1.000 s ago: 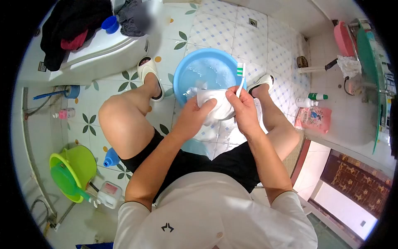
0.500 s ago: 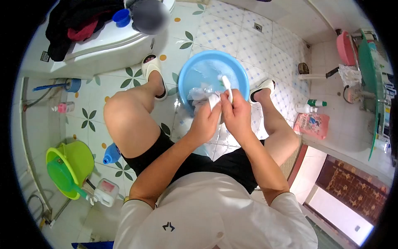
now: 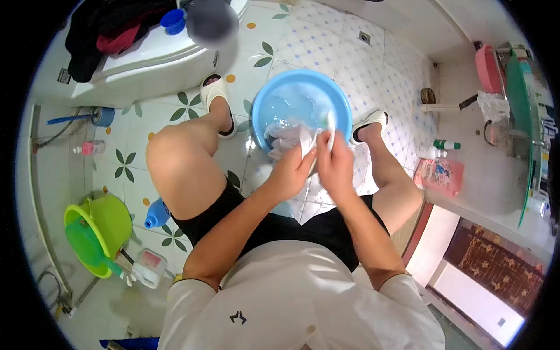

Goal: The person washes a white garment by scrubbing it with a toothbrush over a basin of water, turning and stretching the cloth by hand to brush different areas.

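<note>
The head view looks down past our white shirt (image 3: 291,291) and black shorts (image 3: 280,233) to a round blue basin (image 3: 303,75) of cloudy water on the tiled floor (image 3: 248,49), between our two slippered feet. Our left hand (image 3: 291,172) is mostly closed, fingers and thumb pinching a white cloth (image 3: 284,139) at the near rim; part of it is raised between our hands and the rest lies bunched in the water. Our right hand (image 3: 335,164), slightly blurred, is curled closed around a white brush (image 3: 331,121), its head pointing away from us over the basin, right beside the raised cloth. To our left on the floor are a blue bottle (image 3: 157,213), a lime bucket (image 3: 116,220) with a green scoop (image 3: 84,239) across its mouth, and a white jug (image 3: 150,268). Farther ahead on that side, dark clothes (image 3: 96,38) and a small blue bowl (image 3: 173,21) rest on the white bathtub (image 3: 146,73). To our right, a pink packet (image 3: 441,176) lies near two bottles (image 3: 431,153) by the wall.
</note>
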`<state>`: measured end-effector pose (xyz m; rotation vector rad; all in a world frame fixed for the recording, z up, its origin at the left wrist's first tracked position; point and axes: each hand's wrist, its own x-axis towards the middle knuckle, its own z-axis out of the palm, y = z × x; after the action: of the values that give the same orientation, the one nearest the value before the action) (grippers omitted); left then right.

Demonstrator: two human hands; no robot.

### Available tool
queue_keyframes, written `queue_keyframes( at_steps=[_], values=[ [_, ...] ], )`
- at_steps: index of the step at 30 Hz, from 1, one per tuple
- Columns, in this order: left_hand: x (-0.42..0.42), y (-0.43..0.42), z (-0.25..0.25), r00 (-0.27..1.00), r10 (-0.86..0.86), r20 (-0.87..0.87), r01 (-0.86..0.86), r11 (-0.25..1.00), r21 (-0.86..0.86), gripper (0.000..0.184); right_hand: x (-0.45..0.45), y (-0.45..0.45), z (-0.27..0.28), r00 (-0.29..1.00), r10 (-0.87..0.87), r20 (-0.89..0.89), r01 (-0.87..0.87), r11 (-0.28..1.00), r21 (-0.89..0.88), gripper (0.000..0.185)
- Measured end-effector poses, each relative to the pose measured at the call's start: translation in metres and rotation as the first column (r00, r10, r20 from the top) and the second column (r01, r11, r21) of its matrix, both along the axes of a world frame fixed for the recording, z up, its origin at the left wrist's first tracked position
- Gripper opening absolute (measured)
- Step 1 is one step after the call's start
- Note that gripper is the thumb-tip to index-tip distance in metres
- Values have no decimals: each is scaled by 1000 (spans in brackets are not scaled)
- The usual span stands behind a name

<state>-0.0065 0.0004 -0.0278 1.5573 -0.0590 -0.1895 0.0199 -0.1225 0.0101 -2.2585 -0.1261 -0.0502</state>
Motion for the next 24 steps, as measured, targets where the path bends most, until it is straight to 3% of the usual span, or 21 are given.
queue_keyframes(
  at_steps=[1, 2, 3, 4, 6, 7, 10, 12, 13, 14, 15, 17, 19, 21, 22, 23, 24],
  values=[
    [-1, -3, 1, 1000, -16, 0, 16, 1000, 0, 27, 13, -7, -3, 994, -54, -98, 60, 997, 56, 15],
    [-4, -6, 5, 999, -3, -40, -1, 996, -94, 28, 22, -13, -11, 980, -14, -199, 66, 965, 255, 18],
    [-3, -6, 6, 997, 15, -76, -29, 983, -183, 28, 19, -13, -9, 980, -27, -197, 78, 963, 257, 18],
    [2, -4, 5, 973, 26, -230, -89, 959, -268, 29, 20, -11, -7, 967, -12, -254, 89, 953, 291, 18],
    [5, -2, 4, 963, 76, -257, -161, 930, -330, 30, 17, -4, 14, 920, 5, -391, 149, 920, 364, 16],
    [7, -1, 3, 953, 120, -278, -226, 893, -389, 31, 18, -6, 11, 922, 8, -388, 144, 921, 362, 16],
    [6, 2, -1, 928, 44, -371, -209, 884, -419, 39, 18, -6, 8, 957, -24, -290, 129, 927, 351, 12],
    [2, 2, -2, 899, -4, -438, -197, 889, -413, 41, 14, 1, 14, 960, -89, -267, 146, 968, 202, 11],
    [2, 0, -1, 870, -14, -493, -274, 818, -506, 44, 9, 5, 7, 959, -88, -270, 146, 969, 202, 11],
    [1, -2, 0, 838, -33, -544, -351, 732, -585, 48, 2, 10, -4, 996, -32, -87, 40, 995, 95, 8],
    [-2, -5, -2, 837, -35, -546, -351, 731, -585, 48, -2, 15, -8, 995, 49, 89, -46, 998, -31, 6],
    [-12, -11, -10, 863, -47, -502, -293, 765, -574, 52, 6, 15, -9, 994, 27, 107, -20, 998, -67, 5],
    [-13, -11, -3, 833, -85, -546, -263, 808, -527, 53, 27, 11, -13, 994, -106, -19, 102, 985, -137, 7],
    [-9, -12, -8, 815, -22, -580, -344, 785, -514, 52, 19, 14, -12, 995, -82, -49, 75, 989, -129, 9],
    [-2, -12, -9, 791, 48, -610, -464, 697, -547, 51, 6, 19, -13, 999, 37, 15, -35, 994, -104, 9],
    [-3, -9, -10, 788, 50, -614, -470, 693, -547, 51, -5, 22, -13, 985, 154, 75, -147, 985, -88, 10],
    [-6, -5, -11, 790, 1, -613, -411, 743, -528, 50, -11, 25, -11, 992, 110, 58, -108, 994, -31, 12]
  ],
)
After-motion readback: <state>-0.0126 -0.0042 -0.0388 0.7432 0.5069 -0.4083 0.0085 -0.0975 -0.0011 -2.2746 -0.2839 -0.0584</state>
